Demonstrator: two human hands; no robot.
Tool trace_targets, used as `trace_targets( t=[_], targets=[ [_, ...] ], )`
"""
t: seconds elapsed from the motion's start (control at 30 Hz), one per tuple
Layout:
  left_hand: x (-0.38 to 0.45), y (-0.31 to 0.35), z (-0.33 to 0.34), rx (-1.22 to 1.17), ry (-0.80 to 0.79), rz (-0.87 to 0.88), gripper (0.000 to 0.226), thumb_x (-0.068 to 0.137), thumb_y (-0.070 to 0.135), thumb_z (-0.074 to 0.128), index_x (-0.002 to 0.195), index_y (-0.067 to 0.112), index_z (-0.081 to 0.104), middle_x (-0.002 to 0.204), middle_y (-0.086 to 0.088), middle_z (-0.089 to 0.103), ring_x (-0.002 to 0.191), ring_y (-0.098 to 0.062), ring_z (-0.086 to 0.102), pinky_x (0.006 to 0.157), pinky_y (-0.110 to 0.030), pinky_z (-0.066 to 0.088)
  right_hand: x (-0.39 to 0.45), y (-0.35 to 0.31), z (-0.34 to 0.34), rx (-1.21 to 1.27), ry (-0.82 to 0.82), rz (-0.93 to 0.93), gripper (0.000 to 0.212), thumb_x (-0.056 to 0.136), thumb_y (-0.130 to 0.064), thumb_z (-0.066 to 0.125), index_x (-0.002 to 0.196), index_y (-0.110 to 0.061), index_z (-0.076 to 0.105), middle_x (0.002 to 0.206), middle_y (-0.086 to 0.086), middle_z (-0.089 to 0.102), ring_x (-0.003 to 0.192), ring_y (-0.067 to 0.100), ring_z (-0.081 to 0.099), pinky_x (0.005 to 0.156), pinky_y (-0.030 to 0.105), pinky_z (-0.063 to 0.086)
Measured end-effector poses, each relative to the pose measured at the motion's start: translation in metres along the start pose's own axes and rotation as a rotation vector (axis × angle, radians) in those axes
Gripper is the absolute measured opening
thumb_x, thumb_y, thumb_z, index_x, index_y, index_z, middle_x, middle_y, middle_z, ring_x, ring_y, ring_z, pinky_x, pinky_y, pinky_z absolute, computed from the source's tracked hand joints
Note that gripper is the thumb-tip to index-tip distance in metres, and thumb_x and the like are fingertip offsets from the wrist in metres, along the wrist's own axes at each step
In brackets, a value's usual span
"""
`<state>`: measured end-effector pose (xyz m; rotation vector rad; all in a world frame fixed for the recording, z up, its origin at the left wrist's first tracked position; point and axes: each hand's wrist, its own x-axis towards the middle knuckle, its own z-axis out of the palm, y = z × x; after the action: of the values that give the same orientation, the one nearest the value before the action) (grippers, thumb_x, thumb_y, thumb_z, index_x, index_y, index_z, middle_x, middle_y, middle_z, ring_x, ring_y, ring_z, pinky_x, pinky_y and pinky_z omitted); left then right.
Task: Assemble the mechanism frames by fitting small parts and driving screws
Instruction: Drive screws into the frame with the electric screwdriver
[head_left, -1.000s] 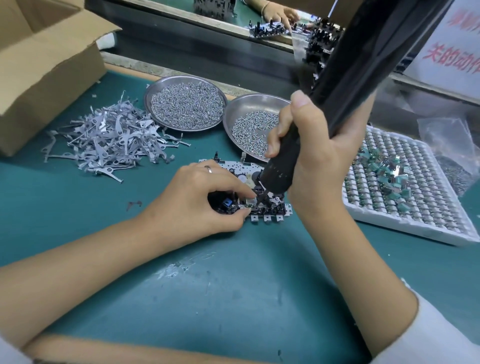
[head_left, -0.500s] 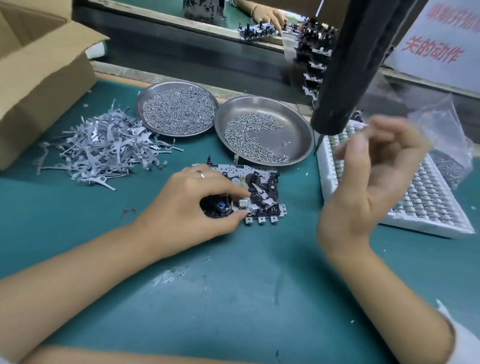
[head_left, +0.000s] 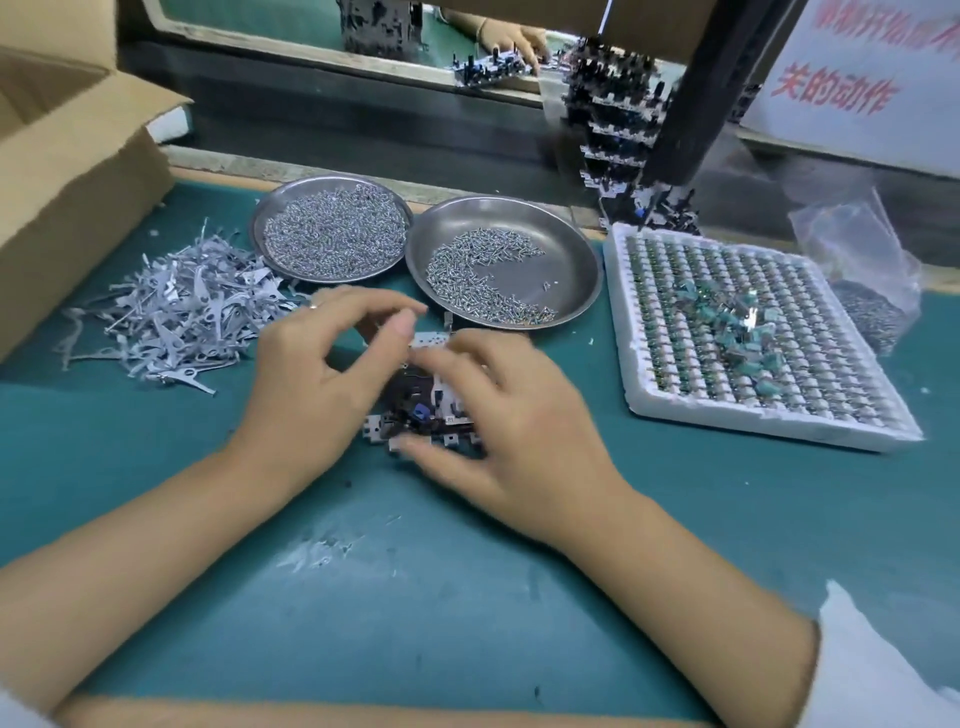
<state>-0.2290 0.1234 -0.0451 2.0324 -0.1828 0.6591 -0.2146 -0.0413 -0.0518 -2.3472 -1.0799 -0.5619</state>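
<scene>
Both hands are down on the mechanism frame (head_left: 415, 410), which lies flat on the green bench (head_left: 467, 597) just in front of the two steel dishes. The right hand (head_left: 514, 415) lies over its right side, fingers curled round the edges, thumb at the near edge, holding it. The left hand (head_left: 322, 374) hovers at its left side with fingers loosely bent and spread; motion blur hides whether they pinch anything, so I cannot tell. The left dish (head_left: 332, 234) is heaped with small screws; the right dish (head_left: 571, 260) holds a thinner scatter. A pile of grey metal levers (head_left: 176, 317) lies left of the frame. A white foam tray (head_left: 753, 421) of small green parts lies to the right. The black screwdriver (head_left: 701, 98) hangs above, ungripped.
</scene>
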Motion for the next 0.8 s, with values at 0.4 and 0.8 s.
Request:
trace_targets(
  t=[0.4,0.8],
  targets=[
    [-0.006,-0.003,0.001,0.235,0.025,0.336,0.031,0.094,0.023,0.045,0.097,0.006,0.070,0.084,-0.001,0.065,0.078,-0.026,0.059,0.079,-0.051,0.042,-0.031,-0.045,-0.018,-0.386,-0.289,0.023,0.025,0.094,-0.041,0.044,0.096,-0.026,0.064,0.099,0.002,0.060,0.085,0.026,0.055,0.069,0.035,0.047],
    [-0.013,-0.011,0.010,0.313,-0.042,0.525,0.035,0.094,0.027,0.045,0.095,0.004,0.071,0.087,-0.003,0.066,0.079,-0.022,0.056,0.081,-0.040,0.038,-0.151,0.006,-0.117,-0.536,-0.163,0.405,0.014,0.078,-0.025,0.078,0.084,-0.017,0.068,0.090,0.007,0.063,0.081,0.030,0.063,0.066,0.037,0.052]
  ],
)
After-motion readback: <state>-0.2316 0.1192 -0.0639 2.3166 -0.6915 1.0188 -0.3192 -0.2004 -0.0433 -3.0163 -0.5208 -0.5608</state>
